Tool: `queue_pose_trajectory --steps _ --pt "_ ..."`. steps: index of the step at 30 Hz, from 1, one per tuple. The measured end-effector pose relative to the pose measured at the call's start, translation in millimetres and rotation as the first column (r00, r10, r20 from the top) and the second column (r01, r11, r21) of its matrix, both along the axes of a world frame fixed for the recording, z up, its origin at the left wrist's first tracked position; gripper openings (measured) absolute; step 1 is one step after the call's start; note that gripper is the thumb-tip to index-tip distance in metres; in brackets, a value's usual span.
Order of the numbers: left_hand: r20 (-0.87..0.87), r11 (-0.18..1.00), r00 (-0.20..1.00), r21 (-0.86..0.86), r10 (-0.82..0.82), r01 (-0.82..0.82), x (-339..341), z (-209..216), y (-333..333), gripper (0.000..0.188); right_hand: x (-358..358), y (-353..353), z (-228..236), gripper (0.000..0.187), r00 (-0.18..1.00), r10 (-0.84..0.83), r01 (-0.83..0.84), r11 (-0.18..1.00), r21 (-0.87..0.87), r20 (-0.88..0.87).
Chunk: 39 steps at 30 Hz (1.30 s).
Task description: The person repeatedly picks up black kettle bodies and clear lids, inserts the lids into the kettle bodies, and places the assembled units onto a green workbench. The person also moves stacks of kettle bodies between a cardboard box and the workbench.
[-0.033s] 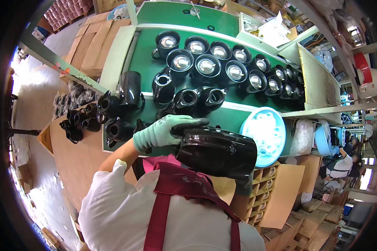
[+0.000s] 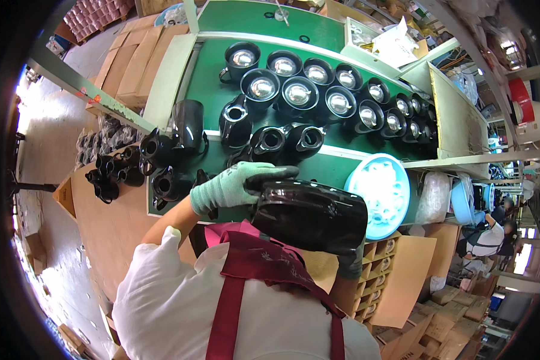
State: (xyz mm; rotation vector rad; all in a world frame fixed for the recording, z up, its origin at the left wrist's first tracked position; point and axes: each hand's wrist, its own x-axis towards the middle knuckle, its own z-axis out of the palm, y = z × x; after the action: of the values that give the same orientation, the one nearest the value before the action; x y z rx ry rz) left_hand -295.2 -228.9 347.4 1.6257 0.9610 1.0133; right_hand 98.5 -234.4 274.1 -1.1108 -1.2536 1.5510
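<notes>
A glossy black jug body (image 2: 312, 217) lies sideways in front of my chest, held between both hands. My left hand (image 2: 237, 185), in a pale green glove with dark fingers, is closed on its left end, fingers over the top edge. Under the right end is my right hand (image 2: 349, 267), in a darker-looking glove; the jug hides most of its fingers. Just beyond, black spouted jugs (image 2: 268, 141) stand on the green bench (image 2: 336, 171). Behind them are rows of black jug bodies with shiny silvery insides (image 2: 300, 94).
A light blue basin (image 2: 353, 180) of whitish, glare-washed pieces stands right of the jug. Below it is a divided carton (image 2: 369, 282) with silvery round items. More black jugs (image 2: 111, 174) sit on cardboard at left. A metal post (image 2: 96, 99) crosses the left side. Another person (image 2: 486, 240) is far right.
</notes>
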Motion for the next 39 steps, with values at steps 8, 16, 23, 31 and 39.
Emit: queue_pose_trajectory --steps 8,16,23,31,39 --pt "0.175 0.98 0.97 -0.131 0.17 -0.148 -28.6 -13.5 -10.8 0.065 -83.6 22.3 51.6 0.067 0.999 0.03 -0.031 0.999 -0.029 -0.04" --pt "-0.115 0.946 0.944 0.14 0.308 -0.292 -101.1 -58.8 -23.3 0.07 -195.3 56.9 87.6 0.052 0.895 0.034 -0.399 0.506 0.765 0.444" --pt "-0.135 0.613 0.633 0.464 0.762 -0.639 -119.6 -13.1 -47.3 0.105 -277.4 93.6 91.4 0.018 0.725 -0.093 -0.669 0.141 0.73 0.683" --pt "-0.43 0.551 0.35 0.576 0.832 -0.603 -182.6 -28.5 -10.4 0.049 -330.7 69.4 73.3 0.08 0.78 -0.082 -0.556 0.362 0.748 0.62" --pt "-0.447 0.537 0.342 0.441 0.826 -0.719 -229.8 -156.3 81.4 0.043 -181.3 28.9 6.2 0.048 0.771 0.054 -0.442 0.763 0.472 0.635"
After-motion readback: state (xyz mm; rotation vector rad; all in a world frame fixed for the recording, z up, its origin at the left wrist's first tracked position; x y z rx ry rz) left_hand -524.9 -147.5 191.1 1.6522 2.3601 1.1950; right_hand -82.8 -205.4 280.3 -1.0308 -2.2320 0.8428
